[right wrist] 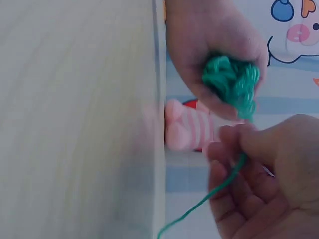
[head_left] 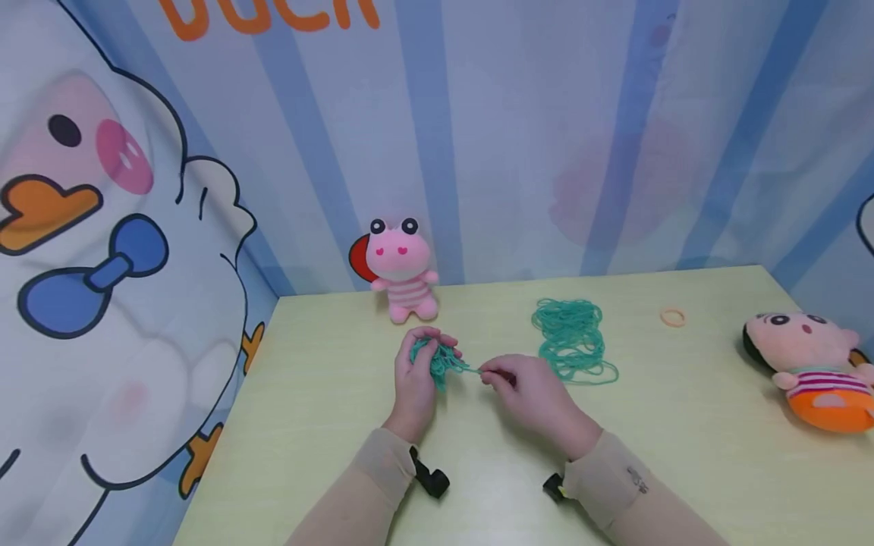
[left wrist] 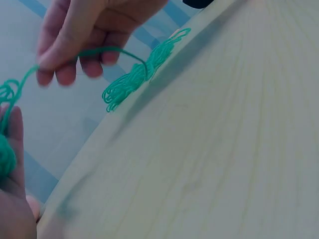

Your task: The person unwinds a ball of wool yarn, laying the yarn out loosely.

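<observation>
My left hand (head_left: 418,383) holds a loose bundle of green yarn (head_left: 444,362) above the table, its fingers curled round it; the right wrist view shows the bundle (right wrist: 232,82) cupped in the palm. Just to the right, my right hand (head_left: 536,398) pinches a single strand between thumb and forefinger. From the bundle the strand runs through those fingers and, in the left wrist view, on toward a second heap of yarn (left wrist: 137,77). That looped heap (head_left: 572,341) lies on the table beyond my right hand.
Behind my left hand a pink plush toy (head_left: 403,273) stands against the striped backdrop (head_left: 492,152). An orange ring-shaped band (head_left: 672,318) lies to the right of the yarn heap. A second plush doll (head_left: 815,371) lies at the right of the pale table (head_left: 300,425).
</observation>
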### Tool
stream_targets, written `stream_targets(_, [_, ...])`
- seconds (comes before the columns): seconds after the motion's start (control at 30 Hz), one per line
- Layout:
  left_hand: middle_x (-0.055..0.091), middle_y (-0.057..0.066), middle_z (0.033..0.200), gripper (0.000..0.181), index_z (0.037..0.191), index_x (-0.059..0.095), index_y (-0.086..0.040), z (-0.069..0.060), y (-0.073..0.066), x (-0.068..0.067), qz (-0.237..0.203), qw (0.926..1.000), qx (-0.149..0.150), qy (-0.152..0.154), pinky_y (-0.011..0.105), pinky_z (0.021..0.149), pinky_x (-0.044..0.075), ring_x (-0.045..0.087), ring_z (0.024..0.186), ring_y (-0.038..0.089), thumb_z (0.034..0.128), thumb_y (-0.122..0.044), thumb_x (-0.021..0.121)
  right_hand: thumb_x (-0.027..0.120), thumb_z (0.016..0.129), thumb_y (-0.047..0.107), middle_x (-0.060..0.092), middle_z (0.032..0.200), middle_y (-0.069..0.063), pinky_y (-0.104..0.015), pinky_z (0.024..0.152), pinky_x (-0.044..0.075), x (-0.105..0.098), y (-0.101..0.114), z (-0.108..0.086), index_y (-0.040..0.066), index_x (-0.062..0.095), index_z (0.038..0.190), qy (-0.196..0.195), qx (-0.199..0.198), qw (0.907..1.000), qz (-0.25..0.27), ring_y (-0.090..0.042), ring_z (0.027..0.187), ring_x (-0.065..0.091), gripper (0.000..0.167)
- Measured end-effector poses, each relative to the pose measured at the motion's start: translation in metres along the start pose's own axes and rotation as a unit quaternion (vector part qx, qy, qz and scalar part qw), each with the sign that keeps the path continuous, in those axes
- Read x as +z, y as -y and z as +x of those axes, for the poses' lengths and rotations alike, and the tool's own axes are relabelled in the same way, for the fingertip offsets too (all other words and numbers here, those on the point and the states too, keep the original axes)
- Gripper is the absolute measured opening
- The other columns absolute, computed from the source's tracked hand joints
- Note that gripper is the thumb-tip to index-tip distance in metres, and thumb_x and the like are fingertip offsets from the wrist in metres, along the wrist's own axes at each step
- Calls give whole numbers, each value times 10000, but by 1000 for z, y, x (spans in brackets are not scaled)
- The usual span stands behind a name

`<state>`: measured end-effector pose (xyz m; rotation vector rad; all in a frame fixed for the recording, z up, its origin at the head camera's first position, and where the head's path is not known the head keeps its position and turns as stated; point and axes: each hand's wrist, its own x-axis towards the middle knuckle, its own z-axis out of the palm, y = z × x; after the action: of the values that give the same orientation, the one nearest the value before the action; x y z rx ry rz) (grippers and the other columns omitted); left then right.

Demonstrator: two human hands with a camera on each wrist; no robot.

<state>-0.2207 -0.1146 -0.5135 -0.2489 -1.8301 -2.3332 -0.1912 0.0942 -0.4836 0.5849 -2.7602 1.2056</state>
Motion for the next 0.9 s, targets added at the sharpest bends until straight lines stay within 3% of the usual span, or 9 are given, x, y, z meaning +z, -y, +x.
stream_targets(0.17, [785,179,1145,252,1289,537,50,-1,2,2,-130,9998,-120,9,292,799,676,782,859,169,1160,-144,441,682,1101,171,832,1078,-13,-286,823,636,-26,-13,-11,104,797,1226,-737,234,9963,370,-158,945,762,182])
stream_targets(0.37, [779,42,994,221,1242,616,82,0,3,1,566,9975,3,-434,200,865,617,764,921,116,1099,-84,588,661,1106,135,833,1049,-97,-132,753,577,-52,-34,-18,17,780,1217,-1581,290,9856,521,-210,896,769,202])
stream_targets(0.57, [731,234,1187,255,1241,677,60,1,1,0,1010,9936,-40,-502,180,941,571,693,1046,121,1049,-102,718,651,1105,128,827,1044,-133,-63,748,534,-68,-48,-26,-7,774,1218,-1866,601,9798,386,-233,886,770,215])
stream_targets(0.63, [730,249,1192,257,1241,682,66,1,1,0,1019,9934,-73,-519,183,940,569,686,1042,129,1051,-103,713,653,1107,143,828,1051,-135,-59,740,528,-72,-51,-29,3,775,1217,-1938,746,9776,344,-193,879,759,216])
stream_targets(0.77, [779,150,1023,243,1220,681,83,2,1,-1,997,9929,-188,-617,192,918,579,716,976,147,1068,-106,668,660,1111,176,827,1055,-147,-56,712,506,-79,-57,-34,14,778,1212,-2221,911,9704,270,-4,833,675,224])
stream_targets(0.9, [820,116,982,187,1142,715,48,3,2,0,1071,9911,-305,-726,188,888,592,765,961,122,1083,-94,609,665,1107,165,823,1044,-181,-55,676,486,-84,-63,-37,7,779,1209,-2596,961,9606,266,91,793,607,220])
